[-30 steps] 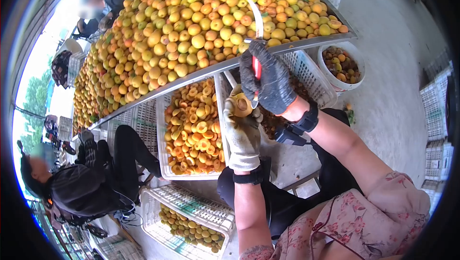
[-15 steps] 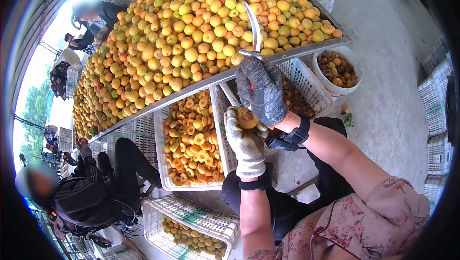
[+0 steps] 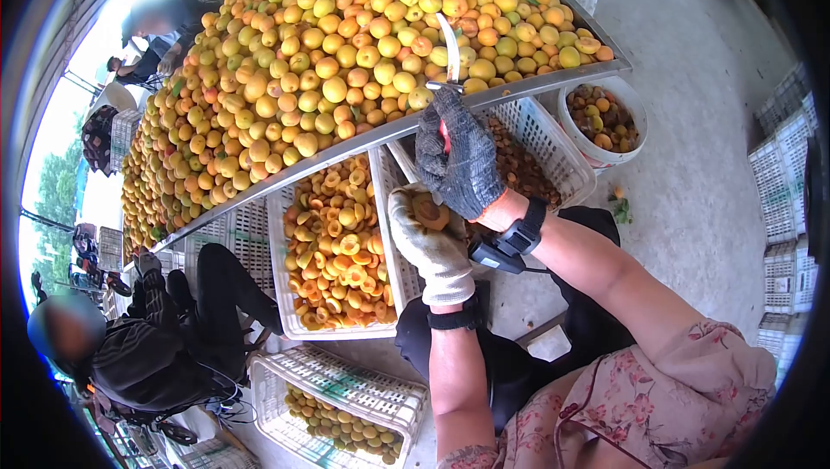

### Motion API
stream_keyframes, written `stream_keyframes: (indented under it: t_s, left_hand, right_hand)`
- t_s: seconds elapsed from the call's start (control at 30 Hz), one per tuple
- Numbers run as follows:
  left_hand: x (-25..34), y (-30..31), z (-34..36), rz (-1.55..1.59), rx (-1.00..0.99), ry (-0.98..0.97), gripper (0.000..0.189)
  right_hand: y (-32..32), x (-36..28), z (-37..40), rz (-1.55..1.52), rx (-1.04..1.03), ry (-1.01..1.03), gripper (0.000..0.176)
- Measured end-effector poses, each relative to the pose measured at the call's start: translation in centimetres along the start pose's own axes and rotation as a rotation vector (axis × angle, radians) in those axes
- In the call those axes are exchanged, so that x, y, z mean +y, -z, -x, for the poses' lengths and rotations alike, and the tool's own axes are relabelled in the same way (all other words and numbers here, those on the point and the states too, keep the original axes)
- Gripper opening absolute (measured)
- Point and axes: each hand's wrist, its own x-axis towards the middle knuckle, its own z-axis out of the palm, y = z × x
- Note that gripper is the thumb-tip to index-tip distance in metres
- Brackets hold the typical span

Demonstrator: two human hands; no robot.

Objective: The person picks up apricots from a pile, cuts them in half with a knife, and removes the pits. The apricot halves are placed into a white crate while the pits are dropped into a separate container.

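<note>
My left hand (image 3: 426,240), in a pale stained glove, is closed around a cut apricot (image 3: 430,210) whose open face shows. Just above it my right hand (image 3: 461,153), in a grey knitted glove, grips a tool with a curved metal blade (image 3: 451,47) that points up over the heap. Whole apricots (image 3: 285,71) are piled on a metal-edged table (image 3: 346,146). Left of my hands, a white crate (image 3: 285,292) holds halved apricots (image 3: 337,253). Behind my right hand another crate (image 3: 566,153) contains brown pits (image 3: 521,162).
A white bucket (image 3: 643,106) of fruit stands at the table's right corner. Below the halves is a crate (image 3: 406,395) with greenish fruit. A seated person (image 3: 156,357) is at the left, another person (image 3: 169,24) behind the table. Crates (image 3: 778,201) are stacked at the far right.
Both hands have shifted slightly left in view. The right hand has moved up off the apricot, exposing its cut face in the left hand. The view has also shifted slightly.
</note>
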Motion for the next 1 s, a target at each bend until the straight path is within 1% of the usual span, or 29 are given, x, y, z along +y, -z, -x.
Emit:
stream_keyframes:
  t_s: [0.07, 0.13, 0.17, 0.3, 0.37, 0.4, 0.47, 0.5, 0.53, 0.6, 0.63, 0.67, 0.73, 0.77, 0.9, 0.97, 1.0]
  left_hand:
    - [-0.2, 0.1, -0.2, -0.047, 0.022, -0.034, 0.033]
    - [-1.0, 0.5, -0.8, -0.151, -0.057, -0.292, 0.033]
    - [-0.9, 0.1, -0.5, -0.034, -0.032, -0.185, 0.033]
    - [-1.0, 0.1, -0.8, -0.106, -0.040, -0.150, 0.033]
    - [-0.6, -0.4, -0.3, -0.008, -0.144, -0.058, 0.032]
    - [-0.8, -0.1, -0.5, -0.014, -0.150, -0.054, 0.032]
    - [-1.2, 0.1, -1.2, 0.085, -0.262, -0.071, 0.034]
    - [-1.3, -0.6, -0.7, 0.142, -0.193, -0.096, 0.035]
    - [-1.5, -0.7, -0.8, 0.144, -0.196, -0.093, 0.035]
    - [-2.0, -0.3, -1.1, 0.203, -0.150, -0.055, 0.036]
    - [-2.4, 0.1, -1.3, 0.213, -0.174, -0.063, 0.036]
    - [-2.7, 0.1, -1.5, 0.213, -0.175, -0.062, 0.036]
    - [-3.1, 0.0, -1.6, 0.132, -0.099, -0.116, 0.038]
    - [-3.1, -0.3, -1.5, 0.132, -0.079, -0.132, 0.038]
    - [-2.9, -0.2, -1.6, 0.130, -0.049, -0.128, 0.038]
    - [-2.9, -0.1, -1.8, 0.074, -0.125, -0.149, 0.037]
    - [-2.7, -0.2, -1.6, 0.076, -0.122, -0.151, 0.037]
  right_hand:
    - [0.7, -0.1, -0.4, -0.002, -0.007, -0.035, 0.034]
    - [0.9, 0.0, -0.5, -0.177, 0.078, -0.194, 0.035]
    - [0.7, -0.4, -0.4, -0.173, 0.095, -0.206, 0.035]
    - [1.3, -0.7, -0.9, -0.226, 0.116, -0.202, 0.034]
    - [1.3, -0.9, -1.1, -0.199, 0.026, -0.049, 0.032]
    - [1.3, -1.0, -1.0, -0.205, 0.028, -0.043, 0.032]
    - [0.9, -1.3, -0.4, -0.052, 0.025, 0.110, 0.030]
    - [0.8, -1.2, -0.1, -0.037, 0.022, 0.145, 0.025]
    - [0.7, -1.3, 0.0, -0.036, 0.024, 0.149, 0.025]
    - [0.5, -1.3, 0.0, 0.014, -0.043, 0.307, 0.021]
    - [0.8, -1.2, 0.0, 0.007, -0.080, 0.326, 0.017]
    - [0.8, -1.0, -0.2, 0.007, -0.079, 0.327, 0.017]
    - [0.9, -0.5, -0.5, 0.070, -0.057, 0.435, 0.018]
    - [0.9, -0.4, -0.4, -0.012, -0.090, 0.413, 0.017]
    - [0.7, -0.4, -0.3, -0.040, -0.078, 0.336, 0.018]
    - [0.4, -0.6, -0.3, 0.012, -0.026, 0.298, 0.022]
    - [0.6, -0.8, -0.6, 0.014, -0.028, 0.294, 0.022]
